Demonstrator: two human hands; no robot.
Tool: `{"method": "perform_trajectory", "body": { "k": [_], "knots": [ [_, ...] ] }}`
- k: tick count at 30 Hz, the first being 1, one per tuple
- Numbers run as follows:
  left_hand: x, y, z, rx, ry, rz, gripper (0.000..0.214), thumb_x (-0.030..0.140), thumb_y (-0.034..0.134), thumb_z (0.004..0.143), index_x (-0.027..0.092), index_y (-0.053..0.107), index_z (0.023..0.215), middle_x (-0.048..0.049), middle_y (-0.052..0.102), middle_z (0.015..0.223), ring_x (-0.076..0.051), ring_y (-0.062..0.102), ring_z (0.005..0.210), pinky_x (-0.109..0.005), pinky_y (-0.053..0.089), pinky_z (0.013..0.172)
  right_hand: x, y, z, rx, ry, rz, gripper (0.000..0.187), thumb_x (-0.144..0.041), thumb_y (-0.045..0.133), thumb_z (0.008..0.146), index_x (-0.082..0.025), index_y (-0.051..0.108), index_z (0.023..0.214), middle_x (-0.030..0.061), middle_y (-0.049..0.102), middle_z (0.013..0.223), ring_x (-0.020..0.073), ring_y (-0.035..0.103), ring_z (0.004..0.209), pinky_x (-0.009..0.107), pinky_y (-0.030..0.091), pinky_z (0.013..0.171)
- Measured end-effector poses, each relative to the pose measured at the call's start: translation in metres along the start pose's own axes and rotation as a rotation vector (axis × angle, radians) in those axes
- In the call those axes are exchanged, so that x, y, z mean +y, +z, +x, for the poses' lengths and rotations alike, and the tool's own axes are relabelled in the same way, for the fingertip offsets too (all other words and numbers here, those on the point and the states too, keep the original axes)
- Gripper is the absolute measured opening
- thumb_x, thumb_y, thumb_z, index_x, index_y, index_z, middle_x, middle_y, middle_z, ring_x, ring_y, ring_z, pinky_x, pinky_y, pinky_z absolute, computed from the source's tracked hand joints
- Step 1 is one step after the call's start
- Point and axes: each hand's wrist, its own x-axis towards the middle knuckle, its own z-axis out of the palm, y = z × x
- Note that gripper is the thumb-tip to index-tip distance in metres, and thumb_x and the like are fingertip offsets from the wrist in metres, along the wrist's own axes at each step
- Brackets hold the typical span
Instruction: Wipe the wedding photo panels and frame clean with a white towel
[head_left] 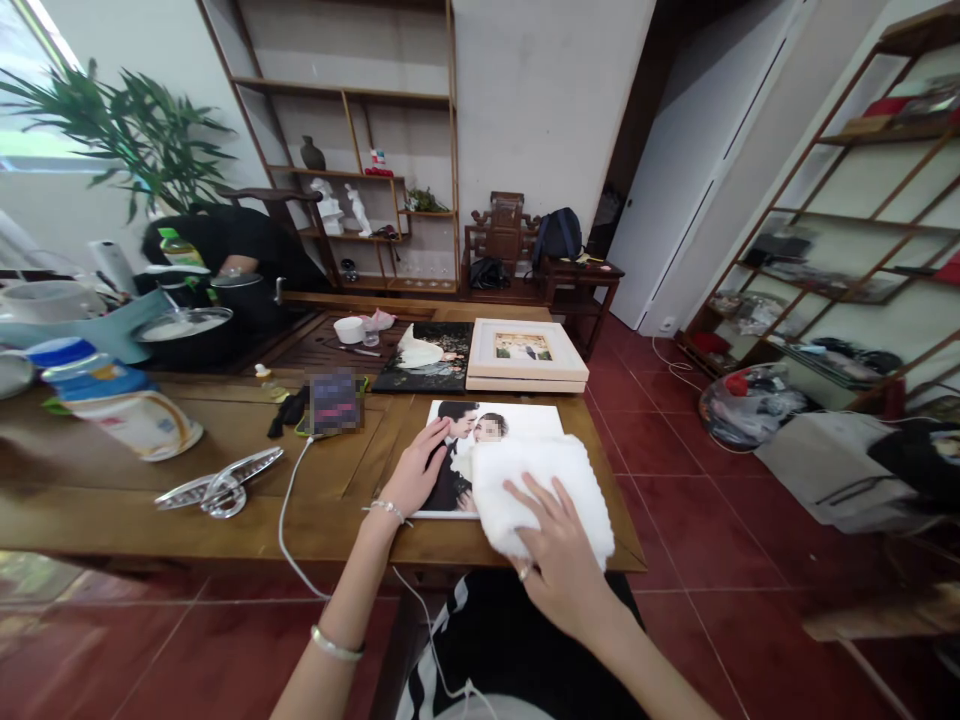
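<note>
A flat wedding photo panel of a couple lies on the wooden table near its front edge. My left hand rests on the panel's left side, fingers stretched out and holding nothing. Over the panel's right part lies a white cloth that hangs past its edge. My right hand presses on this cloth from above with its fingers spread. The cloth and both hands hide parts of the picture.
Behind the panel lie a dark photo panel and a white framed photo. Farther left are a phone on a white cable, a shiny metal trivet-like piece, a blue-capped bottle and a pot. Someone in black sits beyond.
</note>
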Motion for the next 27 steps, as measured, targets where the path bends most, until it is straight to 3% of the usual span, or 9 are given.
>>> {"method": "perform_trajectory", "body": {
  "k": [5, 10, 13, 16, 20, 23, 27],
  "knots": [
    [-0.005, 0.002, 0.0, 0.013, 0.029, -0.01, 0.044, 0.031, 0.037, 0.094, 0.017, 0.053, 0.132, -0.0099, 0.048, 0.143, -0.021, 0.039, 0.136, -0.043, 0.027, 0.115, -0.008, -0.003, 0.009, -0.046, -0.001, 0.072, 0.018, -0.025, 0.053, 0.088, -0.022, 0.07, 0.093, 0.0058, 0.053, 0.138, 0.0252, 0.036, 0.136, 0.049, 0.019, 0.115],
    [-0.007, 0.003, 0.001, 0.012, 0.028, -0.009, 0.044, 0.03, 0.037, 0.093, 0.017, 0.053, 0.132, -0.0095, 0.048, 0.143, -0.02, 0.037, 0.137, -0.042, 0.027, 0.115, 0.021, 0.001, 0.069, -0.019, 0.068, 0.068, 0.032, -0.038, 0.051, 0.092, -0.019, 0.068, 0.112, 0.0138, 0.055, 0.134, 0.0286, 0.045, 0.127, 0.048, 0.027, 0.11],
    [-0.005, 0.001, 0.001, 0.001, 0.02, -0.009, 0.044, 0.032, 0.038, 0.093, 0.017, 0.054, 0.131, -0.0096, 0.048, 0.143, -0.02, 0.038, 0.137, -0.042, 0.027, 0.116, 0.037, 0.003, 0.108, 0.01, 0.068, 0.079, 0.034, -0.04, 0.048, 0.094, -0.022, 0.066, 0.116, 0.0101, 0.061, 0.126, 0.0268, 0.052, 0.118, 0.043, 0.036, 0.102],
    [-0.003, 0.0, 0.001, -0.002, 0.021, -0.013, 0.043, 0.032, 0.038, 0.094, 0.017, 0.054, 0.131, -0.0095, 0.047, 0.144, -0.021, 0.038, 0.137, -0.042, 0.026, 0.116, 0.042, 0.006, 0.13, 0.026, 0.082, 0.08, 0.033, -0.041, 0.046, 0.095, -0.023, 0.067, 0.113, 0.0085, 0.065, 0.118, 0.0263, 0.055, 0.112, 0.043, 0.037, 0.1],
    [-0.002, -0.001, 0.0, -0.001, 0.006, -0.021, 0.043, 0.034, 0.039, 0.094, 0.018, 0.054, 0.131, -0.0089, 0.048, 0.143, -0.02, 0.038, 0.137, -0.041, 0.026, 0.116, 0.028, 0.015, 0.112, 0.03, 0.085, 0.061, 0.033, -0.039, 0.049, 0.093, -0.02, 0.067, 0.113, 0.0114, 0.058, 0.131, 0.03, 0.045, 0.125, 0.05, 0.024, 0.109],
    [-0.001, -0.001, 0.0, -0.008, 0.0, -0.026, 0.044, 0.034, 0.039, 0.093, 0.019, 0.054, 0.131, -0.0087, 0.048, 0.143, -0.02, 0.038, 0.137, -0.041, 0.026, 0.116, 0.007, 0.02, 0.072, 0.031, 0.031, 0.054, 0.025, -0.032, 0.053, 0.09, -0.023, 0.069, 0.108, 0.007, 0.054, 0.137, 0.03, 0.038, 0.131, 0.053, 0.014, 0.113],
    [0.001, -0.002, 0.0, -0.011, -0.009, -0.036, 0.044, 0.032, 0.038, 0.094, 0.019, 0.054, 0.132, -0.0084, 0.047, 0.144, -0.02, 0.038, 0.137, -0.042, 0.026, 0.116, -0.019, 0.02, 0.024, 0.026, -0.013, 0.07, 0.017, -0.025, 0.056, 0.086, -0.024, 0.07, 0.095, 0.0019, 0.049, 0.142, 0.0284, 0.032, 0.135, 0.053, 0.01, 0.116]
  ]
}}
